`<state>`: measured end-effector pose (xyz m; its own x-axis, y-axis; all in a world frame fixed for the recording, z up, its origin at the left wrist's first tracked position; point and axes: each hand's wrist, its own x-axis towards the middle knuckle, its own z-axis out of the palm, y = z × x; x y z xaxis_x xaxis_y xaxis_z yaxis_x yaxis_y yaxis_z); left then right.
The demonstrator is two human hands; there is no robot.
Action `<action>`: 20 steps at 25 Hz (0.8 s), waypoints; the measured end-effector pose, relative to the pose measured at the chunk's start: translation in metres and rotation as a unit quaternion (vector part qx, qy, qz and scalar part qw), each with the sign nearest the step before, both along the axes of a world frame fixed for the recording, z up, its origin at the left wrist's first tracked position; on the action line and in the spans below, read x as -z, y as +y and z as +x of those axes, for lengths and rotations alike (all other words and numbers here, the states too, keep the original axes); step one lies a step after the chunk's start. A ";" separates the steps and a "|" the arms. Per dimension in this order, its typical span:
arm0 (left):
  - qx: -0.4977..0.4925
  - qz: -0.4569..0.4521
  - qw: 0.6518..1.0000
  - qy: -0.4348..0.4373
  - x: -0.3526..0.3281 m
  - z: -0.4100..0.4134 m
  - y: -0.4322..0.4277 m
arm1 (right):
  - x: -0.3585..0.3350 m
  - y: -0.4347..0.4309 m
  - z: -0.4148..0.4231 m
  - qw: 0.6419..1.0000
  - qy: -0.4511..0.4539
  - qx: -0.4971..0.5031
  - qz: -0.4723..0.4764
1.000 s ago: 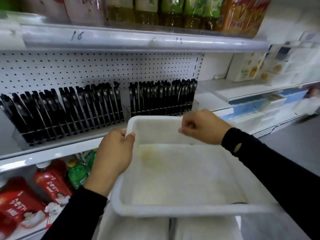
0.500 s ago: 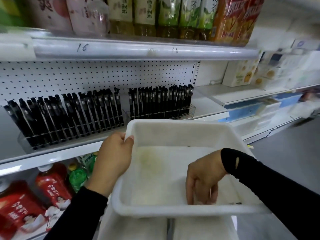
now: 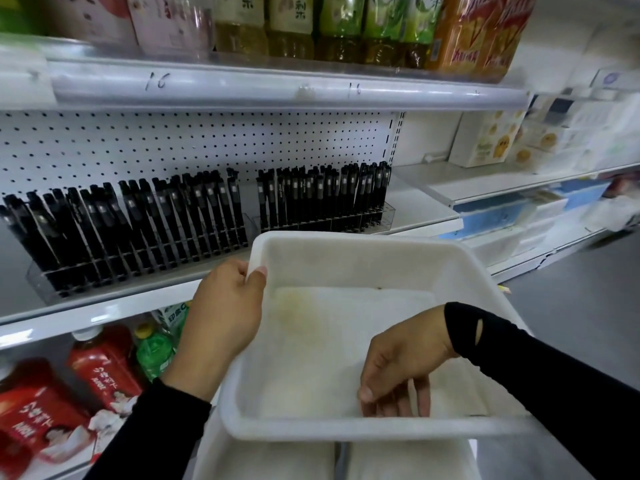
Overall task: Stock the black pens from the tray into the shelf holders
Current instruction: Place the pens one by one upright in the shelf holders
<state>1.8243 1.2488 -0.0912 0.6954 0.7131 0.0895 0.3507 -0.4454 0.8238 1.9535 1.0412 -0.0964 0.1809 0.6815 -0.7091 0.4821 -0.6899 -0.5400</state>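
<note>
A white plastic tray (image 3: 346, 239) is held in front of the shelf. My left hand (image 3: 225, 313) grips its left rim, thumb over the edge. My right hand (image 3: 401, 362) reaches down inside the tray at the near wall, fingers pointing down, and the front rim hides the fingertips. No pen shows between them. A thin dark sliver (image 3: 479, 415) lies at the tray's near right corner, mostly hidden. Black pens stand in two clear holders on the shelf: a long left holder (image 3: 138, 223) and a right holder (image 3: 322, 195).
Drink bottles and orange packs (image 3: 478, 32) line the shelf above. Red bottles (image 3: 100, 368) and a green bottle (image 3: 154, 351) stand on the shelf below. White bins (image 3: 277, 459) sit under the tray. Boxes (image 3: 488, 140) fill the shelves to the right, beside grey floor.
My right hand came back from the tray's far rim and dropped into the near right part of the tray. My left hand has kept its grip on the left rim.
</note>
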 end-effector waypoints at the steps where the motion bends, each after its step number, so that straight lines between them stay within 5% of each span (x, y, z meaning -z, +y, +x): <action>1: 0.000 -0.001 1.000 0.001 0.000 0.000 0.000 | 0.000 0.002 0.000 1.000 0.008 -0.012 -0.006; 8: -0.003 0.000 1.000 0.000 0.000 -0.001 -0.001 | -0.010 0.013 0.000 0.989 0.026 -0.121 -0.085; 15: 0.002 -0.012 1.000 -0.004 0.002 0.000 -0.001 | -0.012 0.027 -0.010 0.977 -0.152 -0.153 0.001; 20: -0.002 -0.016 1.000 -0.004 0.004 0.000 0.000 | -0.002 0.041 0.024 0.905 -0.387 -0.104 0.140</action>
